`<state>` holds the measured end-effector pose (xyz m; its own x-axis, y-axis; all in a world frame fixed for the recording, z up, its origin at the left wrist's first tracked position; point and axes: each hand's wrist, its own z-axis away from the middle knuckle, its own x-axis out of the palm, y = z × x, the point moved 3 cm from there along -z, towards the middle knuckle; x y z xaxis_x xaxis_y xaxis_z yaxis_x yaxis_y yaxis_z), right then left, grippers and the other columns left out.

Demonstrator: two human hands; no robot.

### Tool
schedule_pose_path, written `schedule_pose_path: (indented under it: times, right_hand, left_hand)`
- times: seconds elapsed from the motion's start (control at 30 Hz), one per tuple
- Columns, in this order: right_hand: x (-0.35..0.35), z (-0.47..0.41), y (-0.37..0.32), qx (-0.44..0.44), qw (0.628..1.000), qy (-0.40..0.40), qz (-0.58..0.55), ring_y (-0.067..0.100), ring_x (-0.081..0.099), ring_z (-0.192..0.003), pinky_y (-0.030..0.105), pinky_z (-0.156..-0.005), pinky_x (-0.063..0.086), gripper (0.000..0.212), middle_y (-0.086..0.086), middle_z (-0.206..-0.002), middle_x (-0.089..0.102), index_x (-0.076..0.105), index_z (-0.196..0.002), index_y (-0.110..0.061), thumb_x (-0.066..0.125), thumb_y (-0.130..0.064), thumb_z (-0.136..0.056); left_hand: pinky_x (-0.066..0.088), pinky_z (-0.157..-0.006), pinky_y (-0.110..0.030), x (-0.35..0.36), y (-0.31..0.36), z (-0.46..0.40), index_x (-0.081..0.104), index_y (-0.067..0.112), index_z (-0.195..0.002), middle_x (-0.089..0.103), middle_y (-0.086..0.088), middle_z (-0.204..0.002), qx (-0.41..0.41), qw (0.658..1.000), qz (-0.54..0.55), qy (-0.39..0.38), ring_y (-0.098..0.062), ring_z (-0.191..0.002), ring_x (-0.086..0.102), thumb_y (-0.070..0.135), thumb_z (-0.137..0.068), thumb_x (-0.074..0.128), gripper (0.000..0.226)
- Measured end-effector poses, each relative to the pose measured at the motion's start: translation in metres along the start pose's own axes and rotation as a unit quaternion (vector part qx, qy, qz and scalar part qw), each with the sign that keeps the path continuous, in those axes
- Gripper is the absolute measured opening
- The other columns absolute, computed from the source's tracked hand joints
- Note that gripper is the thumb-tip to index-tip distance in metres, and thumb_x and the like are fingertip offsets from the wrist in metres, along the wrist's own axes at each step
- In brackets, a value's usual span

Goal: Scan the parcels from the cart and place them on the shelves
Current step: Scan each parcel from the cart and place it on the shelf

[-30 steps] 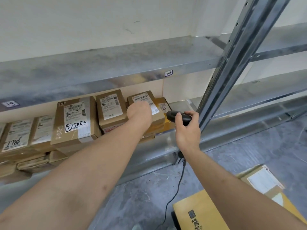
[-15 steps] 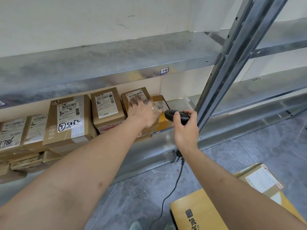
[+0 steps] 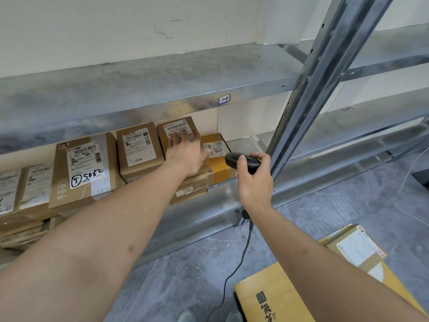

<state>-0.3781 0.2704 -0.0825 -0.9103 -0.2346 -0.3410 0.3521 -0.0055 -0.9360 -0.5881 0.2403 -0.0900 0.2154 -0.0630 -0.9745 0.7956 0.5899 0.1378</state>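
— What is seen at the far left of the lower shelf (image 3: 227,194)?
— Labelled parcels are stacked there, cut off by the frame edge. Just to their right a large box marked 5082 (image 3: 83,168) is leaned back, and right of it a smaller brown box (image 3: 139,149) is stood on the same shelf.

— And the left hand (image 3: 188,154)?
— It is laid flat, fingers spread wide, on the face of a brown parcel (image 3: 176,129) right of that smaller box. The parcel is rested on another box labelled 705 (image 3: 189,190). Nothing is gripped; the parcel is only touched.

— To the right of the parcel?
— A yellow box (image 3: 219,168) is set at the shelf's right end, just beside the stack. In front of it a black scanner (image 3: 242,161) is held in the right hand (image 3: 254,182), fingers curled round it, its cable (image 3: 234,273) hung down toward the floor.

— Further right?
— The metal upright (image 3: 325,77) is passed just beside the right hand. Well below the shelf, at lower right, more yellow and brown parcels (image 3: 278,298) are seen.
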Motion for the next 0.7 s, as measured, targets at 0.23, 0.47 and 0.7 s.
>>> schedule_pose_path:
  times: [0.23, 0.47, 0.7]
  right_hand:
    - [-0.006, 0.005, 0.002, 0.009, 1.0, 0.013, -0.004, 0.001, 0.061, -0.092, 0.023, -0.071, 0.046, 0.026, -0.015, -0.102, 0.062, 0.05, -0.125, -0.034, 0.057, -0.047, -0.103]
    - [-0.02, 0.027, -0.007, 0.006, 0.997, 0.073, -0.035, 0.002, 0.062, -0.091, 0.024, -0.072, 0.046, 0.027, -0.014, -0.102, 0.064, 0.049, -0.124, -0.033, 0.057, -0.047, -0.103]
    - [-0.058, 0.066, -0.008, 0.011, 0.988, 0.15, -0.034, 0.014, 0.066, -0.092, 0.039, -0.082, 0.053, 0.029, -0.014, -0.098, 0.064, 0.047, -0.124, -0.035, 0.055, -0.051, -0.102]
  left_hand:
    - [0.023, -0.124, -0.06, -0.005, 0.007, 0.005, 0.039, 0.017, -0.155, 0.028, -0.024, -0.161, 0.024, 0.999, -0.021, 0.011, -0.05, -0.15, 0.023, 0.065, -0.102, 0.042, 0.072]
    - [0.038, -0.116, -0.058, -0.015, 0.031, 0.033, 0.047, 0.022, -0.151, 0.039, -0.015, -0.159, 0.119, 0.992, -0.007, 0.041, -0.043, -0.143, 0.038, 0.051, -0.105, 0.046, 0.055]
    - [0.038, -0.114, -0.053, -0.011, 0.071, 0.072, 0.058, 0.018, -0.139, 0.052, -0.015, -0.147, 0.209, 0.975, -0.06, 0.047, -0.039, -0.134, 0.047, 0.053, -0.103, 0.045, 0.052]
